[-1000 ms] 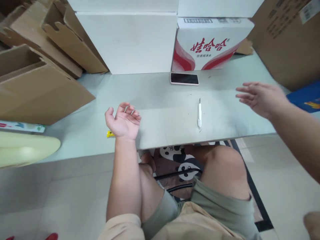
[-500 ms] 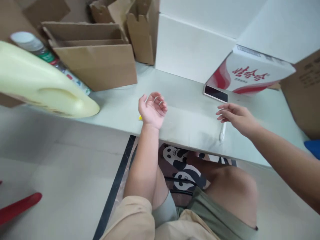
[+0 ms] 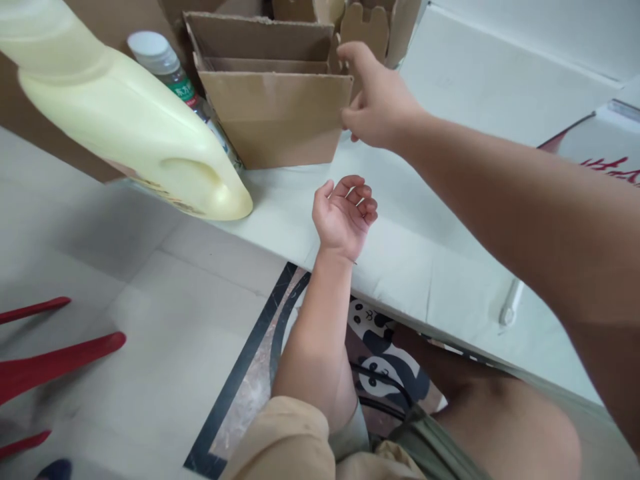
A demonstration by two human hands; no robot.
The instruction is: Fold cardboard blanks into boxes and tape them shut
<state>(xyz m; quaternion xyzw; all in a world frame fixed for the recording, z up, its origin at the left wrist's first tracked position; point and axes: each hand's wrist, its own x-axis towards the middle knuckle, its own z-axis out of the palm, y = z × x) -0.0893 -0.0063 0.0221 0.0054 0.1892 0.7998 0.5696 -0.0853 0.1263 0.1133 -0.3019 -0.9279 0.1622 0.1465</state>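
Observation:
My left hand (image 3: pixel 346 217) rests palm up on the pale table, fingers loosely curled and apart, with nothing in it. Stretched across to the far side, my right hand (image 3: pixel 383 100) is at the right end of an open-topped cardboard box (image 3: pixel 280 120). Its index finger and thumb are spread around the box's corner; whether they touch the cardboard I cannot tell. Left of that box stand a clear bottle with a white cap (image 3: pixel 155 53) and a large pale yellow jug (image 3: pixel 135 127). A slim white stick-like object (image 3: pixel 511 303) lies under my right forearm, partly hidden.
More cardboard boxes (image 3: pixel 367 30) stand behind the first. At the right is a white carton with red lettering (image 3: pixel 613 143), cut off by the frame. The table's front edge (image 3: pixel 390 310) runs above my knees. Red legs (image 3: pixel 65 357) show on the floor at left.
My right hand has moved left and away from me, from beside the white stick to the cardboard box. The view has turned left; the phone is out of sight. My left hand keeps its pose.

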